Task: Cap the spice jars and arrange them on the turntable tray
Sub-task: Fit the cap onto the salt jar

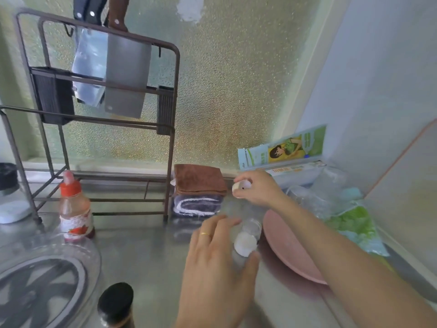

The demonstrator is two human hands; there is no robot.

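Note:
My left hand (214, 261) wraps around a clear glass spice jar (247, 237) holding white powder, just above the steel counter at centre. My right hand (257, 189) pinches a small white cap (241, 187) a little above and behind the jar's mouth. The clear turntable tray (80, 275) sits at the lower left with nothing on it. A dark-lidded spice jar (115, 304) stands at its near right edge. A red-capped bottle (74, 209) stands behind the tray.
A pink plate (288, 254) lies right of the jar, under my right forearm. Folded towels (198, 190) sit behind. A metal rack (101, 119) with two cleavers (125, 74) stands at the back left. Plastic bags (350, 218) and a box fill the right corner.

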